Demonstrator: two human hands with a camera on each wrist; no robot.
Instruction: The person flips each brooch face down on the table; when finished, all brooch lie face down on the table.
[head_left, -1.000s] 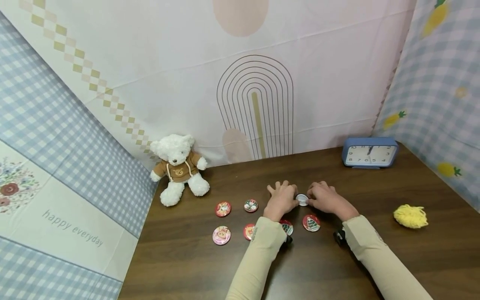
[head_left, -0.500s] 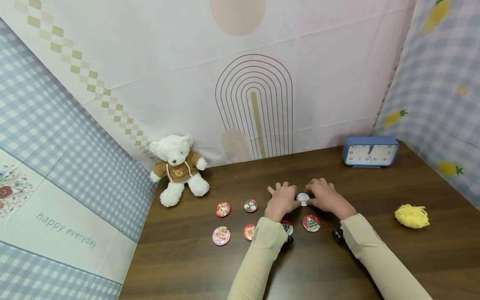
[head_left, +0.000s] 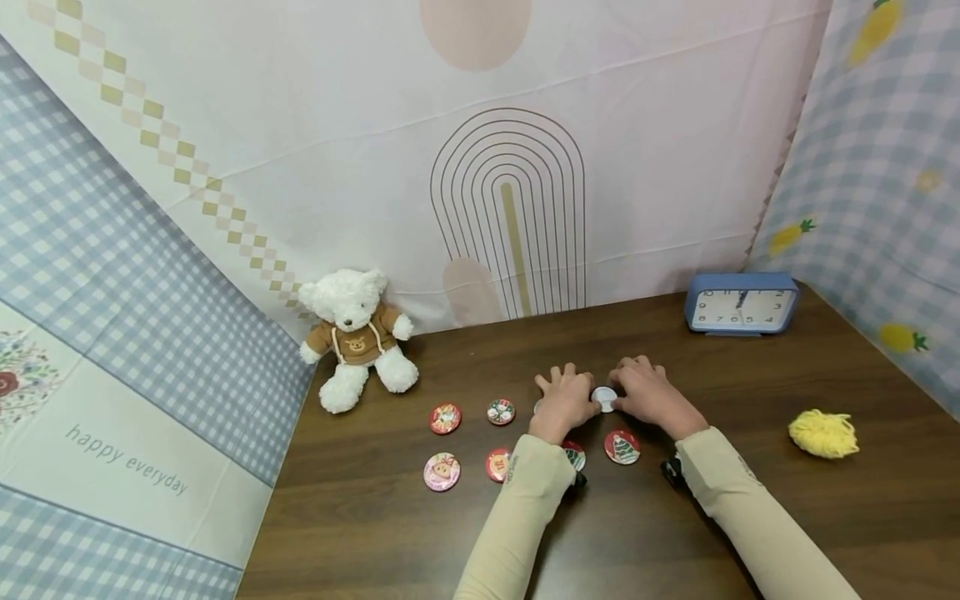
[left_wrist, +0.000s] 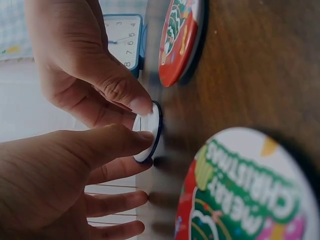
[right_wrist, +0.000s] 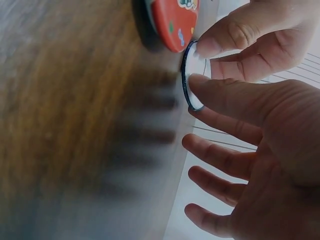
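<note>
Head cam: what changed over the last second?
Small shifts only: the bare right hand edged slightly farther from the person, and the round white-backed badge, pinched by both hands, looks a little differently angled. Nothing visibly taken up or let go. Unchanged: the bare left hand, still on that badge; white plush bear in a brown hoodie, blue rectangular clock, yellow yarn bundle.

Thumbs (right_wrist: 206,89) hide part of the pinched badge (right_wrist: 196,65); above the fingers (right_wrist: 217,154), the right wrist view crops a red badge (right_wrist: 172,25).
</note>
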